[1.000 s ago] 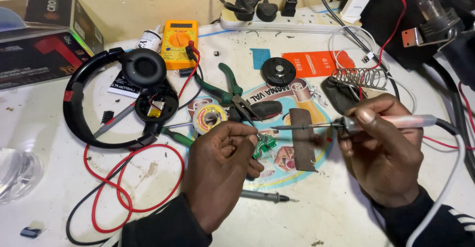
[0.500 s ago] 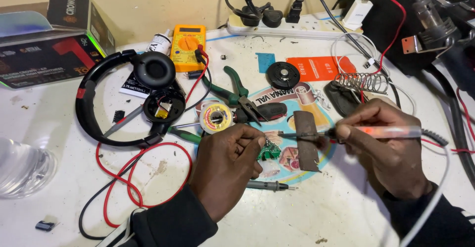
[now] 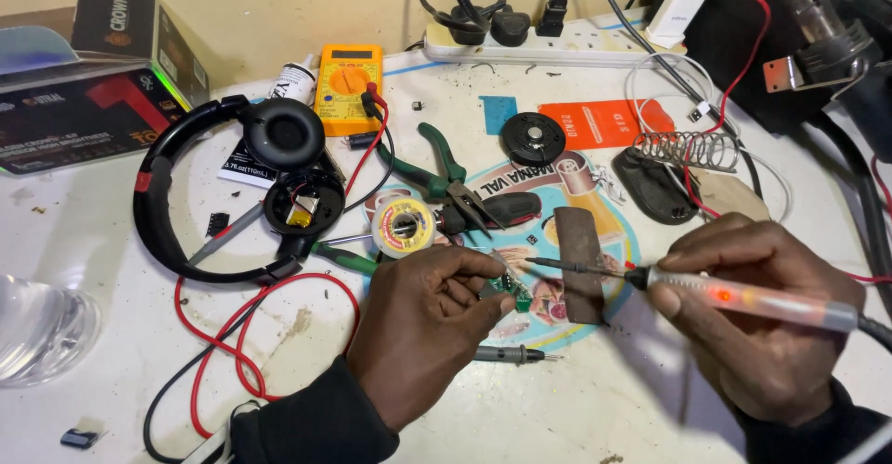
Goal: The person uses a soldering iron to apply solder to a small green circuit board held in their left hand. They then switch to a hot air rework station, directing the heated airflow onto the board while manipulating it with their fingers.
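Note:
My left hand (image 3: 423,329) pinches a small green circuit board (image 3: 509,289) against the white table. My right hand (image 3: 767,325) grips a white soldering iron (image 3: 743,297) with a glowing red light; its dark tip points left and sits just above the board. A spool of solder wire (image 3: 403,226) lies just beyond my left hand, and a grey probe (image 3: 511,355) lies in front of it. Black headphones (image 3: 223,199) with one earcup opened rest to the left.
Green-handled pliers (image 3: 446,181), a yellow multimeter (image 3: 348,88) with red and black leads, a coiled iron stand (image 3: 692,148), a round speaker driver (image 3: 537,137), a white power strip (image 3: 548,48) at the back, boxes (image 3: 88,83) at far left, a clear dish (image 3: 42,325).
The view has shifted a little. My right hand has drawn the soldering iron slightly right and down, its tip staying by the board. My left hand keeps holding the board.

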